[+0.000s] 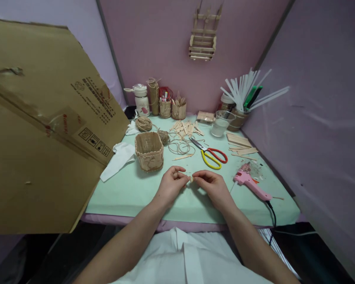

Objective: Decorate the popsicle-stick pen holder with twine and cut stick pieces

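Note:
My left hand and my right hand meet over the front middle of the table, thumbs and fingers pinched together. Between their fingertips is a small pale piece; its kind is too small to make out. Both hands appear to grip it, one from each side. Left of my left hand stands a square woven basket with a braided rim. Beyond my right hand lie scissors with one red and one yellow handle, blades pointing back left. A pink glue gun rests to the right.
A large cardboard sheet leans in on the left beside a white cloth. Twine balls, loose wooden sticks and a plastic cup of liquid stand further back. The glue gun's cord drops over the front right edge.

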The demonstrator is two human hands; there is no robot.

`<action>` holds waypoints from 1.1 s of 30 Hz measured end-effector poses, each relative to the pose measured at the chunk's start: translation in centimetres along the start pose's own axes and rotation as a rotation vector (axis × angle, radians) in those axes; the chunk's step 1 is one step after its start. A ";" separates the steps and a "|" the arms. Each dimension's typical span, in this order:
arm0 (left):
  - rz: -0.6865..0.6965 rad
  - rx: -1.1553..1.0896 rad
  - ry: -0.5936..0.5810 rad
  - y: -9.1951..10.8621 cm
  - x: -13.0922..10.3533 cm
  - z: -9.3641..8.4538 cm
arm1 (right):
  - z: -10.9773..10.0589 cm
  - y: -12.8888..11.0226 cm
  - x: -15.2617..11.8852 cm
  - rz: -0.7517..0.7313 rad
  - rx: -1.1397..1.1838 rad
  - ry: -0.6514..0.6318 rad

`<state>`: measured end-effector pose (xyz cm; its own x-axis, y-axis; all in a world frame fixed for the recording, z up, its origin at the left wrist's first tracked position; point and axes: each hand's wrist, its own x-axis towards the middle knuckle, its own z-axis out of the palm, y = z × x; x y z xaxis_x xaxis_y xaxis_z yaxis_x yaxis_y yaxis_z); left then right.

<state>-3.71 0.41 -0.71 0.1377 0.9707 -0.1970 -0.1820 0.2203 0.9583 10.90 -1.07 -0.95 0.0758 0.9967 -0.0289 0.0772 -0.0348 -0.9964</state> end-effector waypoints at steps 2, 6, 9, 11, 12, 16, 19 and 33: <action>-0.008 0.000 -0.006 0.0 0.0 0.0 | 0.0 0.0 0.0 0.001 -0.002 -0.002; -0.017 -0.001 -0.010 0.0 0.0 0.0 | -0.1 0.1 0.0 -0.001 -0.005 -0.007; -0.015 0.006 -0.010 0.1 0.0 0.0 | -0.1 0.3 0.1 -0.002 -0.012 -0.014; -0.015 0.005 -0.009 0.1 0.0 0.0 | -0.1 0.4 0.1 -0.002 -0.016 -0.018; -0.016 0.005 -0.009 0.1 0.0 0.0 | -0.2 0.4 0.1 -0.003 -0.018 -0.019; -0.013 0.009 -0.014 0.0 0.0 -0.1 | -0.2 0.4 0.1 -0.001 -0.023 -0.023; -0.011 0.009 -0.015 0.0 0.0 -0.1 | -0.2 0.3 0.1 0.000 -0.024 -0.026; -0.023 -0.004 -0.006 0.0 -0.1 0.0 | -0.1 0.3 0.0 0.001 -0.040 -0.034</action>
<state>-3.71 0.26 -0.72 0.1481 0.9648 -0.2173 -0.1824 0.2426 0.9528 10.97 -1.10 -1.23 0.0424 0.9986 -0.0329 0.1173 -0.0377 -0.9924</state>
